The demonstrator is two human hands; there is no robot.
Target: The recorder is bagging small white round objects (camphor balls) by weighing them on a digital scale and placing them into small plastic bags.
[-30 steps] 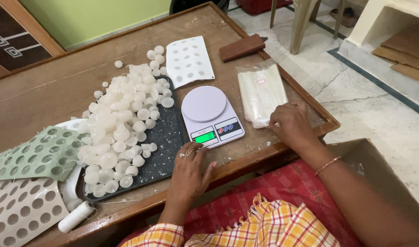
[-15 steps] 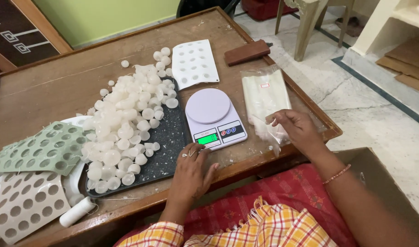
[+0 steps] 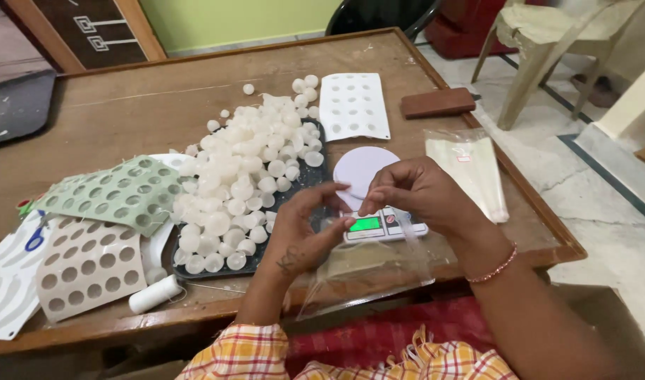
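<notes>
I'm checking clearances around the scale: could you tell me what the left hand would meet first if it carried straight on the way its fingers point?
Probably the right hand, whose fingers almost meet the left hand at the clear plastic bag; depth is unclear.

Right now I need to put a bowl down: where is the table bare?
Bare wood lies behind the heap of white domes, toward the far edge of the table. Crowded: the tray, the moulds at left, the scale.
</notes>
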